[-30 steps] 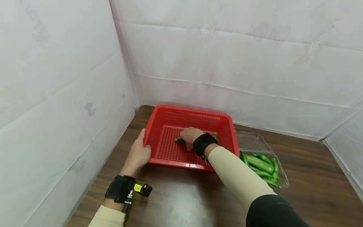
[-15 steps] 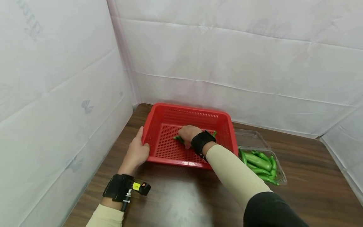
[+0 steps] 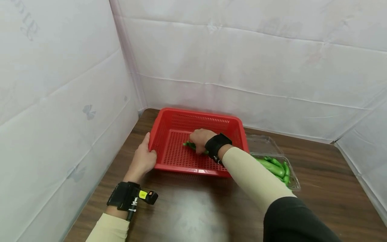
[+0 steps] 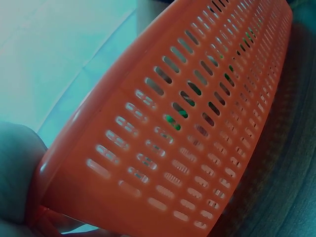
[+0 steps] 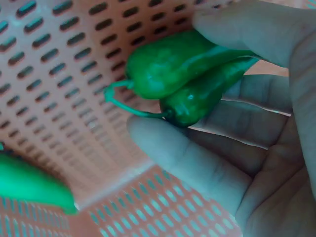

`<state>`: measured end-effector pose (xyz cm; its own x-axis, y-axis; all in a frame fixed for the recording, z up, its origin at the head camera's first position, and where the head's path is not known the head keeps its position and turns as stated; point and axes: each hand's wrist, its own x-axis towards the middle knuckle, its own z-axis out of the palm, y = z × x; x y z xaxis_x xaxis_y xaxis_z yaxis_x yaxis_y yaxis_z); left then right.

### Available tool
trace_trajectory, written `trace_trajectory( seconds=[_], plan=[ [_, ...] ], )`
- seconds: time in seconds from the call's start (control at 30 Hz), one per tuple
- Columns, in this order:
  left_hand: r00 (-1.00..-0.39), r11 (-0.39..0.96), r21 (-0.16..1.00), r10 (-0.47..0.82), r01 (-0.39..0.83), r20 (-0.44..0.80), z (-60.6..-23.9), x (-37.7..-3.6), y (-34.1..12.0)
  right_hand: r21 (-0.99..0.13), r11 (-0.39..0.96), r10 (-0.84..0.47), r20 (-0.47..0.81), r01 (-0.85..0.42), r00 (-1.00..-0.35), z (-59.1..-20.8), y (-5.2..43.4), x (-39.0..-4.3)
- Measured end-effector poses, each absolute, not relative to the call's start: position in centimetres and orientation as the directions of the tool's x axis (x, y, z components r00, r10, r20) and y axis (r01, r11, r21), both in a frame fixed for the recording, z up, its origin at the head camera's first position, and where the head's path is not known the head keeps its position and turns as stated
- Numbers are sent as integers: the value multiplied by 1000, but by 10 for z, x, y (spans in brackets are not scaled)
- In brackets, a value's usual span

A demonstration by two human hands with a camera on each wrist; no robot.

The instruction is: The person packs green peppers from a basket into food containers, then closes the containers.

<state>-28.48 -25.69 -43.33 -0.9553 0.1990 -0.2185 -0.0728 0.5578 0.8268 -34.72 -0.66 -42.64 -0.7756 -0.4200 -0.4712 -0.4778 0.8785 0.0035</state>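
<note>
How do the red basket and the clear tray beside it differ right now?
The red basket is opaque with slotted walls; the clear tray is see-through and smooth.
The basket is larger and deeper; the tray is shallow.
Both hands are at the basket: the left hand grips its left rim, the right hand holds green peppers inside. No hand touches the tray.
Both sit on the wooden table and hold peppers.
</note>
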Motion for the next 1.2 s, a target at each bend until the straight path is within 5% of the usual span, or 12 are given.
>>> trace_trajectory(
  seconds=[0.5, 0.93, 1.2],
  plan=[
    [-959, 584, 810, 206, -39, -195, -425, -290, -266, -52, 886, -450, -342, -461, -825, -316, 91, -298],
    [-957, 596, 801, 202, -47, -206, -425, -288, -275, -28, 948, -303, -387, -317, -871, -336, 183, -210],
    [-962, 612, 791, 201, -22, -182, -426, -289, -283, 15, 956, -265, -386, -293, -884, -362, 200, -190]
  ],
)
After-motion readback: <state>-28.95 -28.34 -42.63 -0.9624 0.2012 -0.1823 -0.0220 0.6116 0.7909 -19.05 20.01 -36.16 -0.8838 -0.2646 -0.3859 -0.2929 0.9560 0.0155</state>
